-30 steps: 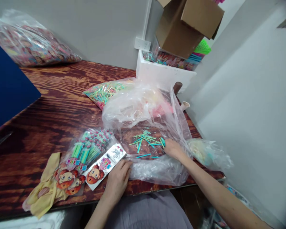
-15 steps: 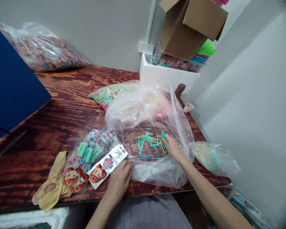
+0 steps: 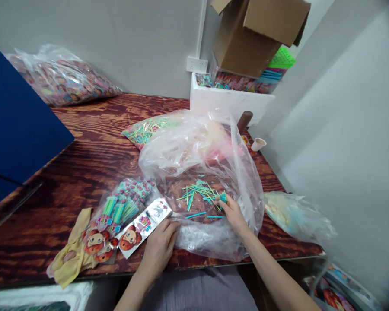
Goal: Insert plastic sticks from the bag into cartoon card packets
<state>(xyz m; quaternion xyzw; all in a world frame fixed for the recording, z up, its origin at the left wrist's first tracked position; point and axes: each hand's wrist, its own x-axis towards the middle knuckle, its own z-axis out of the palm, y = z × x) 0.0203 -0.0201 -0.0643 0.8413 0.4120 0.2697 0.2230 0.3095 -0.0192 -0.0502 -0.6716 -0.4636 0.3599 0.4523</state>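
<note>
My right hand [image 3: 232,212] is closed on a small bunch of blue-green straw-like sticks [image 3: 223,197], above a loose pile of green and blue sticks [image 3: 197,190]. That pile lies on a spread clear plastic bag [image 3: 207,237]. At the bag's left edge rests my left hand [image 3: 162,242], fingers curled and pressed together; what they hold, if anything, is hidden. Just beside it lies a white stack of printed packets [image 3: 142,226] with a cartoon face. Filled packets of green sticks [image 3: 123,203] lie further left, partly over a yellow cloth-like piece [image 3: 71,259].
Behind the spread bag lies a bag of multicoloured sticks [image 3: 149,129]. A white foam box [image 3: 227,101], a brown cylinder [image 3: 245,121] and a paper cup [image 3: 258,144] stand at the back right. A blue panel [image 3: 22,116] borders the left. Another clear bag [image 3: 294,216] sits right.
My right hand has drawn slightly toward me, and the sticks in it now point more toward the camera. My left hand keeps its place beside the packets. The view has shifted a little.
</note>
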